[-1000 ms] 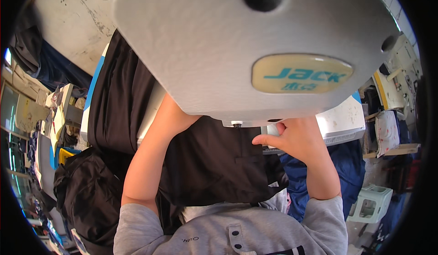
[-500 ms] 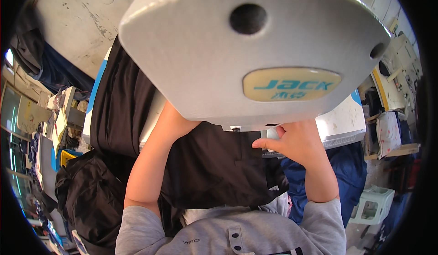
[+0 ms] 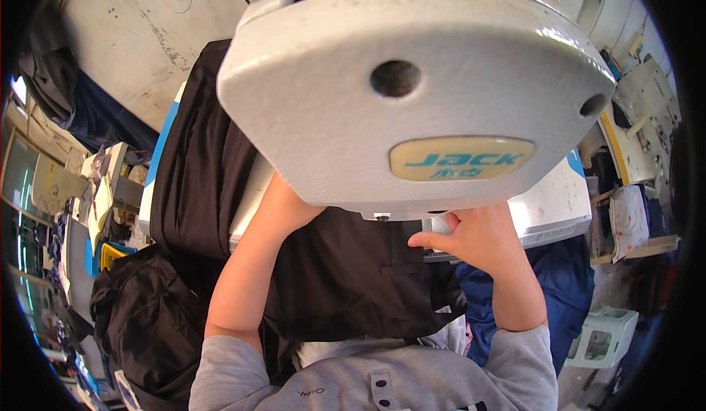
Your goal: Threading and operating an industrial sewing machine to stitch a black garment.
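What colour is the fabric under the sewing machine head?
Black fabric, seen best in the head view.

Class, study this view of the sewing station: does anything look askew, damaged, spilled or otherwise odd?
Nothing stands out. The black fabric lies under the sewing machine head, with the left hand and right hand on it. The machine head hides the left fingers and the needle area.

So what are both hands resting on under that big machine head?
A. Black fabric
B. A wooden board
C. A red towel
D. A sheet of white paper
A: the left hand and right hand both lie on black fabric spread beneath the grey sewing machine head, which hides part of each hand.
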`<control>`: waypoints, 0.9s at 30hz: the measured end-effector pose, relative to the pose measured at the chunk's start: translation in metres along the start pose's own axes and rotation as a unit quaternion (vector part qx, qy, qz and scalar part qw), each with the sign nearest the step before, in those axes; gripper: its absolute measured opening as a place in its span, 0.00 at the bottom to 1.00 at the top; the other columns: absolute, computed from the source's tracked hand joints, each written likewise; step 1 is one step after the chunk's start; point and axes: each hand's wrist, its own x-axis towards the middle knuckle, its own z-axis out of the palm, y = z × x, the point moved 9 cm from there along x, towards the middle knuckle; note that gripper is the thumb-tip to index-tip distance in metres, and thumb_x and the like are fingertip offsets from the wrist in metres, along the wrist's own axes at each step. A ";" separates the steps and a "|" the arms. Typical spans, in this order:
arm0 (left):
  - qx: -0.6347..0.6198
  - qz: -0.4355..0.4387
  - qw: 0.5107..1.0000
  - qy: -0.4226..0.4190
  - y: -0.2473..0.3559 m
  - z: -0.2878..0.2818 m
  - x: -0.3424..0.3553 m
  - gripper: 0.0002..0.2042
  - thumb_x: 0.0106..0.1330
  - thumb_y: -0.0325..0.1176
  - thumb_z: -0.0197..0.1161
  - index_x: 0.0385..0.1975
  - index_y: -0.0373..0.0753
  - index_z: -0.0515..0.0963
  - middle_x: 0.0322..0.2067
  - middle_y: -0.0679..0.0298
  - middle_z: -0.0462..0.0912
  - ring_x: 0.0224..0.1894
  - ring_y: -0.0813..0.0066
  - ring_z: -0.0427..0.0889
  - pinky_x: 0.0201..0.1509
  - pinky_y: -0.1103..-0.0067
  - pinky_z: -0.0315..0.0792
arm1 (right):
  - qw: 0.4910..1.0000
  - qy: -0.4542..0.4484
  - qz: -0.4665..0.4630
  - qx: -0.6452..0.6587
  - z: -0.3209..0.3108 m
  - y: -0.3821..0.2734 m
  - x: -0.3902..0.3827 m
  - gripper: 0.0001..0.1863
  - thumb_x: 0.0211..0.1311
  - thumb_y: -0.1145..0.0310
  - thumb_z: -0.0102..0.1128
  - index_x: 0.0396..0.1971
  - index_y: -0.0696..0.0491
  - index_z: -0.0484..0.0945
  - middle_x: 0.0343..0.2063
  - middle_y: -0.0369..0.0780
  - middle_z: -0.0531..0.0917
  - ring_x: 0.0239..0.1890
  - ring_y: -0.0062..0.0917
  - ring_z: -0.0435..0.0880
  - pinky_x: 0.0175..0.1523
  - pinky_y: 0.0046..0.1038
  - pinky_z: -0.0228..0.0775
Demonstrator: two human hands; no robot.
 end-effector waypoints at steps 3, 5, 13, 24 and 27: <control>0.000 0.010 1.000 0.002 0.002 -0.001 0.001 0.19 0.47 0.23 0.67 0.42 0.33 0.75 0.40 0.57 0.80 0.44 0.63 0.78 0.46 0.72 0.71 | 1.000 -0.004 0.006 0.004 -0.002 -0.002 0.001 0.28 0.37 0.40 0.66 0.30 0.49 0.78 0.14 0.36 0.73 0.20 0.35 0.77 0.26 0.33 0.66; -0.020 -0.005 1.000 0.003 0.000 0.000 0.002 0.20 0.45 0.23 0.69 0.42 0.33 0.75 0.40 0.57 0.80 0.44 0.63 0.78 0.46 0.72 0.72 | 1.000 -0.006 0.004 0.005 -0.001 -0.002 0.001 0.28 0.38 0.40 0.66 0.32 0.49 0.78 0.14 0.36 0.74 0.20 0.35 0.77 0.26 0.33 0.67; -0.045 -0.033 0.998 -0.008 0.004 0.000 0.002 0.22 0.43 0.24 0.71 0.41 0.34 0.76 0.40 0.58 0.80 0.44 0.64 0.79 0.46 0.72 0.72 | 0.999 -0.026 0.019 0.012 0.000 -0.001 -0.001 0.30 0.37 0.40 0.66 0.35 0.50 0.78 0.13 0.35 0.74 0.21 0.34 0.78 0.27 0.33 0.67; -0.031 -0.054 0.998 0.001 -0.011 0.005 -0.001 0.18 0.46 0.22 0.68 0.40 0.33 0.76 0.38 0.59 0.81 0.41 0.69 0.80 0.41 0.76 0.74 | 0.997 0.064 0.006 0.033 -0.005 0.004 -0.001 0.35 0.29 0.40 0.72 0.05 0.55 0.61 0.08 0.43 0.69 0.15 0.41 0.70 0.22 0.34 0.60; -0.021 -0.064 0.998 0.009 -0.011 0.002 0.000 0.12 0.48 0.24 0.68 0.34 0.32 0.79 0.31 0.61 0.83 0.33 0.74 0.81 0.39 0.77 0.74 | 0.999 0.024 0.015 0.019 -0.006 0.000 0.000 0.30 0.33 0.41 0.69 0.25 0.51 0.70 0.13 0.40 0.74 0.21 0.38 0.76 0.28 0.34 0.65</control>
